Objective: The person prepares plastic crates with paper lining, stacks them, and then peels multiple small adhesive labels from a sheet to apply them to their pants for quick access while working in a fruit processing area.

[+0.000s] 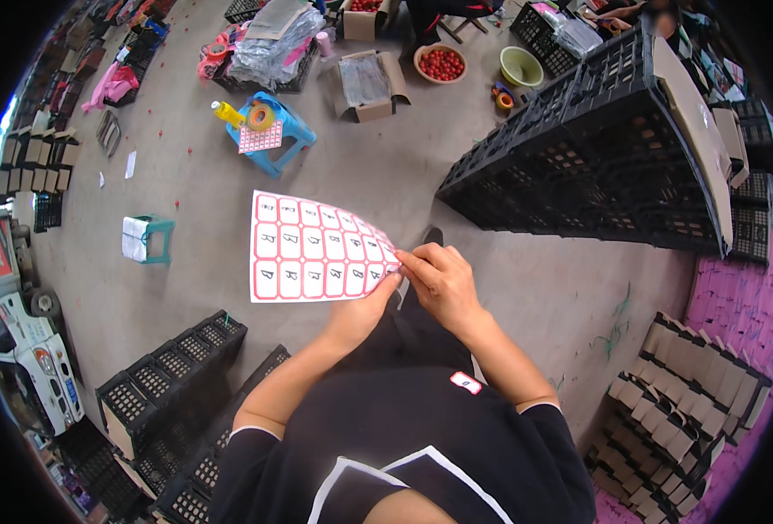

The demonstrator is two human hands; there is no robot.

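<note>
A white sheet of red-bordered stickers (303, 249), each marked by hand in dark ink, spreads out in front of me, its right end curling upward. My left hand (362, 312) is closed on the sheet's lower right part from beneath. At that same right end, my right hand (439, 281) pinches the edge between thumb and fingertips, touching the left thumb. Whether a single sticker is lifted there is too small to tell. One loose sticker (465, 382) of the same kind clings to the front of my black shirt.
Ahead, a blue stool (292, 135) bears a tape roll, a yellow bottle and another sticker sheet. Stacked black crates (579, 148) rise at the right; more crates (172, 371) stand lower left. Further off are an open carton (373, 112) and a basin of red fruit (441, 65).
</note>
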